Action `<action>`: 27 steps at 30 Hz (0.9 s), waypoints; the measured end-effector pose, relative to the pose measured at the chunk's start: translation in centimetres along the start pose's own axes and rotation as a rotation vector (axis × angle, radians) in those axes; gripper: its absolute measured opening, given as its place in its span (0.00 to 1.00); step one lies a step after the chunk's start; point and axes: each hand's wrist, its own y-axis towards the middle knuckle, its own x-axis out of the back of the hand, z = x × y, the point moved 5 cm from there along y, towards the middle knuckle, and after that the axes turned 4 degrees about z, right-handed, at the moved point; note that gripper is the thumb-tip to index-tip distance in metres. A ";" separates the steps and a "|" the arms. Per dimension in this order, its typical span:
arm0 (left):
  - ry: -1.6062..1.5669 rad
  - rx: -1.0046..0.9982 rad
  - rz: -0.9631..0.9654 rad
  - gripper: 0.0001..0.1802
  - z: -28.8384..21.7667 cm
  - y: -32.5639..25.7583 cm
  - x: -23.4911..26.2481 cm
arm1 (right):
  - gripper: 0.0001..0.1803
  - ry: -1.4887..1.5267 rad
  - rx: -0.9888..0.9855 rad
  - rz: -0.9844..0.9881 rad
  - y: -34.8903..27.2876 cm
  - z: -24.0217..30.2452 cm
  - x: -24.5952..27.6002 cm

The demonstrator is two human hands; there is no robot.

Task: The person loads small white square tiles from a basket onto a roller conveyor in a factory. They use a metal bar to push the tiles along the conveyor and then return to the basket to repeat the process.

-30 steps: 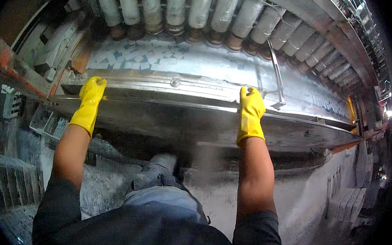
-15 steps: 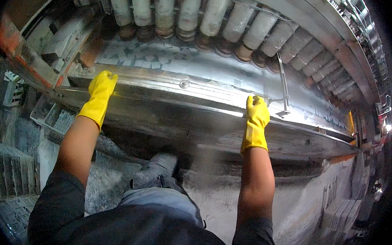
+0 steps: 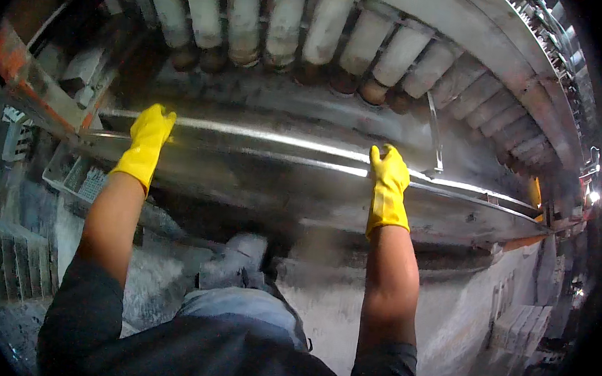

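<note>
In a yellow rubber glove, my left hand [image 3: 147, 142] is closed at the left part of a long metal panel [image 3: 270, 137] with a bright edge. Farther right, my right hand [image 3: 389, 184], gloved alike, has its fingers curled over the same edge. Both fingertips lie partly hidden behind the gloves. A thin metal rail [image 3: 296, 161] runs across just nearer to me, under both hands. Beyond the edge stretches a dark surface [image 3: 265, 100], with no tile pieces showing on it.
A row of thick pale cylinders [image 3: 285, 24] hangs over the far side. A thin metal bracket [image 3: 435, 131] stands right of my right hand. Orange-marked frame [image 3: 47, 94] and a plastic crate [image 3: 91, 184] are at left. Stacked slabs [image 3: 520, 325] lie at lower right.
The panel's broad pale front face with its knob has narrowed to a bright edge strip, and the tile pieces behind it no longer show. Both hands have shifted slightly left in view.
</note>
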 end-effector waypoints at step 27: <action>0.084 -0.002 -0.134 0.31 0.0 0.1 1.2 | 0.35 -0.112 -0.070 0.362 3.0 0.6 -1.7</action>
